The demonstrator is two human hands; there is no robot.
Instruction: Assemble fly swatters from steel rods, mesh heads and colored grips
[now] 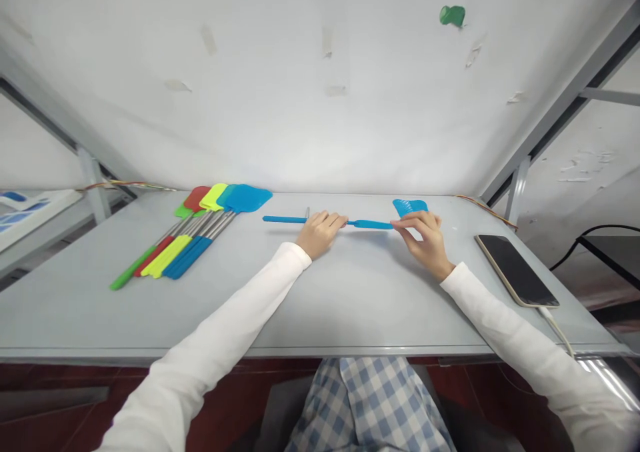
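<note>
My left hand [321, 232] is closed over the middle of a long, thin blue fly swatter [285, 219], held level just above the table. One blue length sticks out to the left of the fist and another to the right. A short metal bit [307, 212] shows behind this hand. With thumb and fingers pinched, my right hand [423, 235] grips the right end of the blue length. Just behind those fingers is a blue perforated swatter head [410, 207]; whether it joins the held piece is hidden.
On the left of the grey table [350, 299] lies a fanned row of several fly swatters [193, 232] in green, red, yellow and blue, with metal shafts. A phone [517, 270] with a white cable [557, 329] lies at right. A white wall [300, 125] stands behind.
</note>
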